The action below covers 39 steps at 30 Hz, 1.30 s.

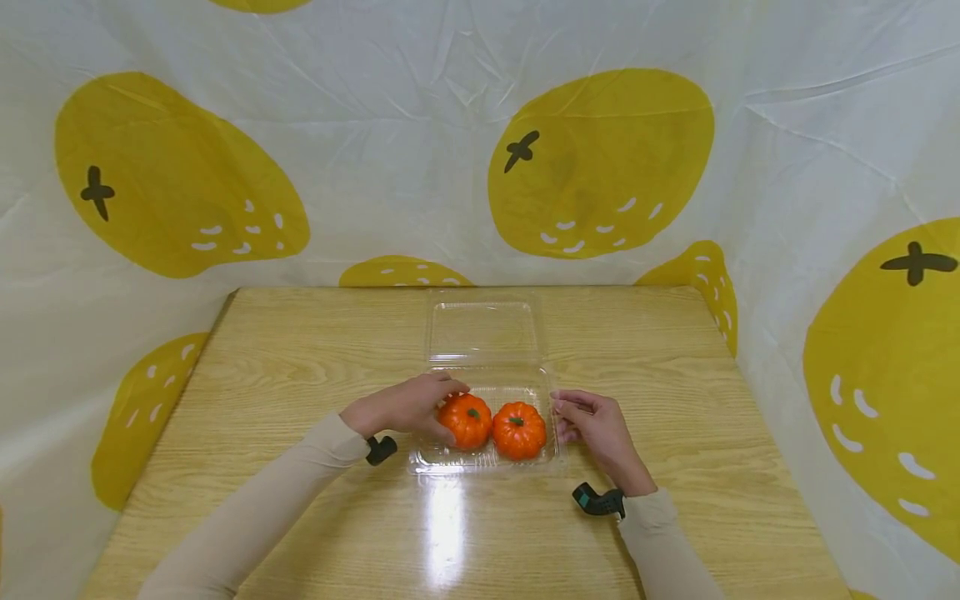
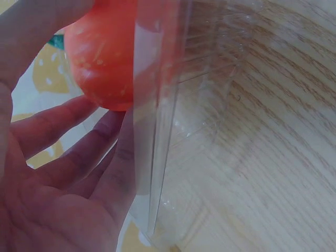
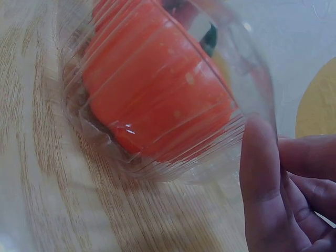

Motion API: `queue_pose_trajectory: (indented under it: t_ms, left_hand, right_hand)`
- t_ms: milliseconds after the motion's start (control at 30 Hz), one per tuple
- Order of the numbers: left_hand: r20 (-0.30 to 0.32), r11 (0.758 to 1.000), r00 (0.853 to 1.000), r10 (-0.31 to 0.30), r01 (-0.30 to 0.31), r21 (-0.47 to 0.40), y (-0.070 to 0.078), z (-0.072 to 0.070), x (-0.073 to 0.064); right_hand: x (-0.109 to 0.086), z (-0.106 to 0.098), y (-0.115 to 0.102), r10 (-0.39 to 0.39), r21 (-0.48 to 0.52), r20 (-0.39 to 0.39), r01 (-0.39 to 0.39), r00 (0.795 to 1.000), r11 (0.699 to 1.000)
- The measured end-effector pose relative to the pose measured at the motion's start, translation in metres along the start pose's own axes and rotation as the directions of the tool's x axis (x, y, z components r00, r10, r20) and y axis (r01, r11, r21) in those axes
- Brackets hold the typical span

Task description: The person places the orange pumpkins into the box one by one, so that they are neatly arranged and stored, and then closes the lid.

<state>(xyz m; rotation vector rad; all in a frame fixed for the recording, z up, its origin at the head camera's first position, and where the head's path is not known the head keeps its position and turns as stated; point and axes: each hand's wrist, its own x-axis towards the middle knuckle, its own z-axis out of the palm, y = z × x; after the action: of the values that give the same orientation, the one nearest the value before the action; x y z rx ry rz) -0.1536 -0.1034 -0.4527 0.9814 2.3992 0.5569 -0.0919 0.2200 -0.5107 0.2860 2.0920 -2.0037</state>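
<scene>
Two small orange pumpkins with green stems sit side by side in the base of a clear plastic clamshell container. My left hand reaches over the container's left side and grips the left pumpkin, thumb at the front and fingers behind. In the left wrist view the fingers curve round that pumpkin beside the clear rim. My right hand pinches the container's right rim between thumb and fingers. Through the ribbed wall the right pumpkin shows in the right wrist view, apart from that hand.
The container's clear lid lies folded back toward the table's far edge. Under everything is a light wood-grain table, with bright glare in front of the container. A white cloth with yellow fruit prints hangs behind and at both sides.
</scene>
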Motion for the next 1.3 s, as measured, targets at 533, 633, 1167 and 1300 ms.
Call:
queue_pose_trajectory:
  t_ms: [533, 633, 1167, 1300]
  left_hand:
    - [-0.064, 0.997, 0.995, 0.071, -0.073, -0.032, -0.005, -0.005, -0.004]
    - [-0.081, 0.996, 0.994, 0.072, -0.077, -0.051, -0.007, -0.006, -0.005]
    - [-0.318, 0.986, 0.947, -0.042, -0.013, -0.167, -0.024, -0.021, -0.007]
    - [-0.406, 0.979, 0.911, -0.070, -0.015, -0.203, -0.035, -0.023, -0.005]
  right_hand:
    - [0.000, -0.001, -0.003, 0.003, -0.020, -0.009, -0.003, 1.000, 1.000]
    - [-0.001, -0.001, -0.003, -0.002, -0.033, 0.000, 0.002, 1.000, 0.999]
    - [-0.002, -0.001, 0.001, 0.012, -0.048, -0.006, -0.012, 1.000, 0.999]
    - [0.000, 0.000, 0.000, 0.014, -0.043, -0.005, -0.014, 1.000, 0.999]
